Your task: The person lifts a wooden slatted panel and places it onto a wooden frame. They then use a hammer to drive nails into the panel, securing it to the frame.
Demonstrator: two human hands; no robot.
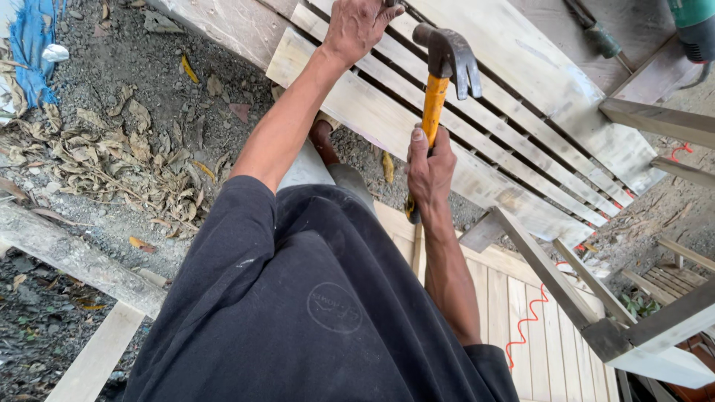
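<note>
The right hand (430, 167) grips the yellow handle of the hammer (445, 71), its head raised over the slat panel (477, 141). The left hand (356, 26) presses on a slat, fingers closed around something small; a nail, probably. The nailing step: the strike must land straight.

Head camera, steep downward view, close over hands (395, 97).

Left arm outstretched, right fingers (436, 152) clenched.
</note>
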